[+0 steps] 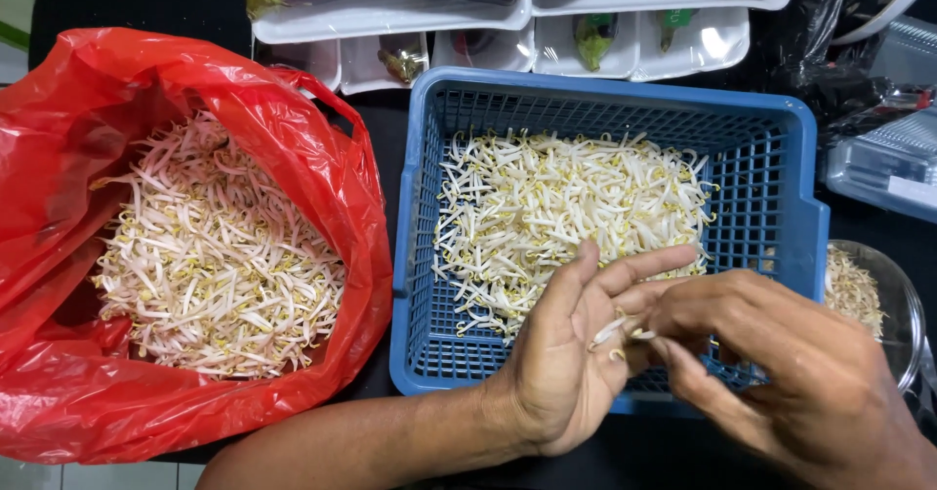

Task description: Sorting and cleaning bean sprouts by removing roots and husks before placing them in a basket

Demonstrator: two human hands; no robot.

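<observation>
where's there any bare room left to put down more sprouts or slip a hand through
Bare mesh in the blue basket right of its sprout pile, plus the near-left floor. A narrow dark strip separates basket and red bag. Crowded behind: trays.
</observation>
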